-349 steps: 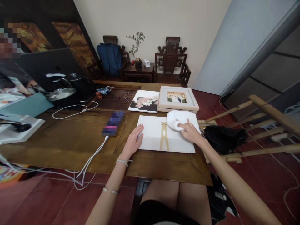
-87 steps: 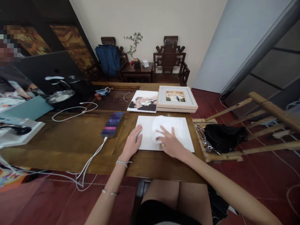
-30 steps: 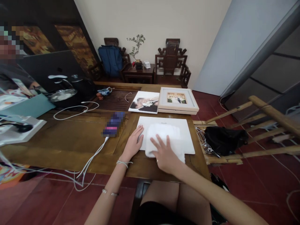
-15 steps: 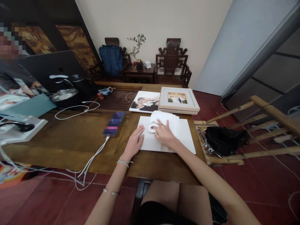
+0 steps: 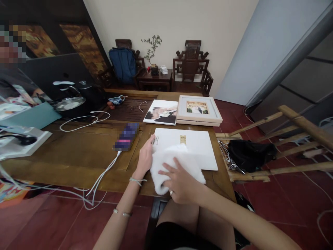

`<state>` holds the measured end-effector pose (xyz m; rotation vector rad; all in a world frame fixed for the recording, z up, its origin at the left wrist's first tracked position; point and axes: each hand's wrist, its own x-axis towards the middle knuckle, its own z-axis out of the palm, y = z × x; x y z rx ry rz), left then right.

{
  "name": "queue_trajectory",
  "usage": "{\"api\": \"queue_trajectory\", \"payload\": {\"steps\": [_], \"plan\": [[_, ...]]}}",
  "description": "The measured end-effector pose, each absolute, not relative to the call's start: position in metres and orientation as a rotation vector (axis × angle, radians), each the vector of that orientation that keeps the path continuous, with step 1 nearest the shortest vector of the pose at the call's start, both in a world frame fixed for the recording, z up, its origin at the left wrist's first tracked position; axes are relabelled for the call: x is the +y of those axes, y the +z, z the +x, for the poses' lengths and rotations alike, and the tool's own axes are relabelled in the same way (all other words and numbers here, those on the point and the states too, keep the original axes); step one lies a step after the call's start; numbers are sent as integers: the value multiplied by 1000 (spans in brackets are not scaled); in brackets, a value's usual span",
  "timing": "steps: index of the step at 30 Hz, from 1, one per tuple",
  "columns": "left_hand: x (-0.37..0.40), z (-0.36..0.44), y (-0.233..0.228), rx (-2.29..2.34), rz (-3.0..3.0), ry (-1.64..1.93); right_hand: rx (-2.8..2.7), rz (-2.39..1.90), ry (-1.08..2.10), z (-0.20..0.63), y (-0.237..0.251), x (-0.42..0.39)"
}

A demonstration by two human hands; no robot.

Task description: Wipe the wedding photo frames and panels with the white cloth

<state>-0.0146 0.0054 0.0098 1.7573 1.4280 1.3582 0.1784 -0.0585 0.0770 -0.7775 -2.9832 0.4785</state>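
A white board [image 5: 201, 140] lies on the wooden table, with small dark print at its upper left and a gold-coloured metal piece [image 5: 182, 139] near its upper middle. My right hand [image 5: 183, 182] presses a fluffy white cloth [image 5: 179, 154] down with spread fingers. Part of the cloth is bunched beneath that hand. It covers the board's lower left and hangs past the near edge. My left hand [image 5: 145, 156] rests along the board's left edge, fingers extended and holding nothing.
Behind the board lie a photo print [image 5: 162, 113] and framed pictures [image 5: 199, 116]. Left of my hands is a phone [image 5: 126, 136] on a white cable. Farther left stand a kettle [image 5: 91, 95] and a power strip [image 5: 33, 142]. A bamboo rack [image 5: 252, 175] stands right.
My right hand and the cloth have come from the board's upper middle toward me, uncovering the gold-coloured piece. My left hand has shifted slightly left, onto the board's edge.
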Motion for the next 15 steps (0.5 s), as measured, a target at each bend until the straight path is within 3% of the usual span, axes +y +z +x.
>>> {"api": "queue_trajectory", "payload": {"steps": [5, 10, 15], "plan": [[5, -9, 7, 1437, 2041, 1154, -2849, -1093, 497, 201, 86, -50], [10, -11, 0, 1457, 2094, 1121, -2688, -1417, 358, 190, 80, 9], [11, -12, 1, 1482, 2112, 1131, -2630, -1418, 429, 152, 77, 64]]}}
